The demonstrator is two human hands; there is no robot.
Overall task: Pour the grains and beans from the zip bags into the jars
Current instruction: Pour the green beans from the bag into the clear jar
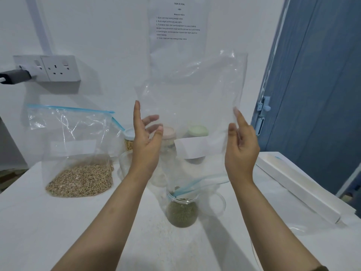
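Note:
An emptied clear zip bag [193, 98] hangs upside down in front of me. Its blue zip mouth droops into an open glass jar [181, 211] that holds green beans. My left hand [146, 142] pinches the bag's left edge, thumb in front and fingers behind the plastic. My right hand [241, 147] pinches the right edge beside the bag's white label. A second zip bag [78, 173], its blue zip at the top, stands at the left with tan grains in its bottom.
Behind the held bag stand jars with a blue lid [130, 133], a pink lid [169, 132] and a green lid [198, 131], plus an empty clear jar [125, 165]. A long white box [298, 190] lies at the table's right edge. Wall sockets [60, 68] sit upper left.

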